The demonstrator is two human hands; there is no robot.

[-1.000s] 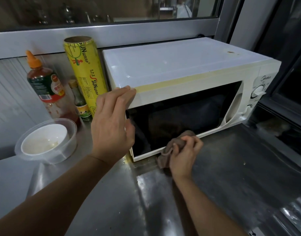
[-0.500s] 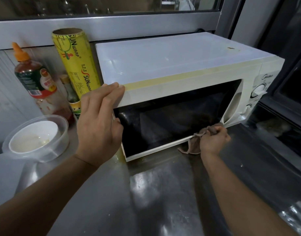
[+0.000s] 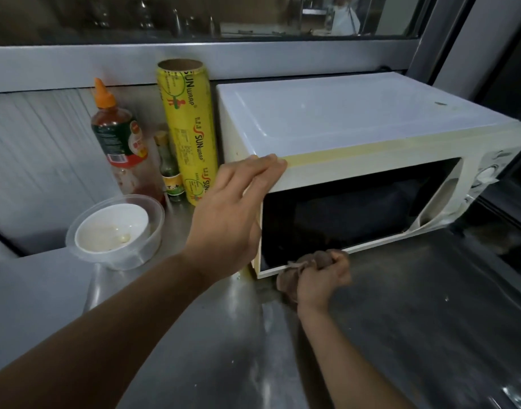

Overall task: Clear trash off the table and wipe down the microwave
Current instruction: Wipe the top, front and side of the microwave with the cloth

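On the steel tabletop (image 3: 194, 335), our left hand (image 3: 229, 214) is resting straight-fingered on the microwave (image 3: 356, 137) at its top left corner. Our right hand (image 3: 321, 278) is gripping a cloth (image 3: 309, 259), fingers curled, against the door's bottom edge.

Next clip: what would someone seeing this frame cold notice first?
The white microwave fills the right half of the steel counter. The left hand rests on its top front-left corner, while the right hand grips a brown cloth at the door's lower edge. To its left stands a yellow wrap roll.
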